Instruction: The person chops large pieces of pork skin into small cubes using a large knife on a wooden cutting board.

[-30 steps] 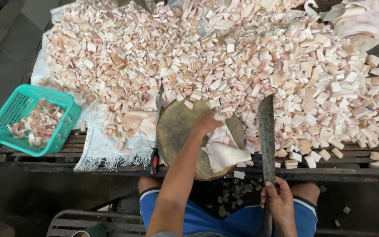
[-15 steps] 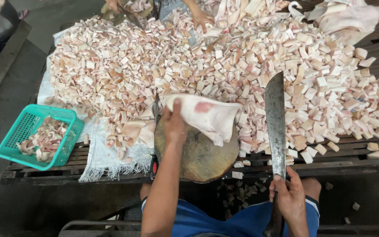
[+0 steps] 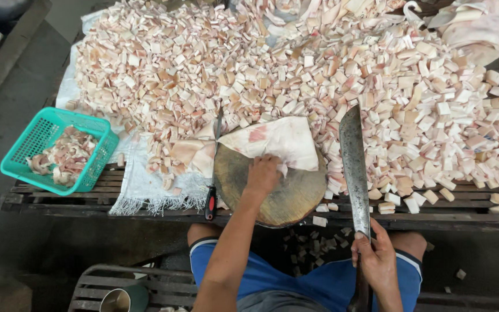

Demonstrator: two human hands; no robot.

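My left hand [image 3: 263, 174] presses down on a large pale slab of pork skin [image 3: 278, 141] spread over the far half of a round wooden chopping block [image 3: 272, 193]. My right hand [image 3: 376, 260] grips the handle of a long cleaver [image 3: 354, 167], its blade pointing away from me just right of the block. A huge heap of cut pale pink cubes [image 3: 295, 75] covers the table beyond the block.
A teal plastic basket [image 3: 59, 150] with scraps sits at the left table edge. A red-handled knife [image 3: 212, 173] lies left of the block, beside larger uncut pieces [image 3: 189, 153] on a white cloth [image 3: 145, 185]. More uncut skin [image 3: 480, 26] is piled at far right.
My left hand pulled the skin slab onto the block and flattened it there. The cleaver stayed beside the block in my right hand.
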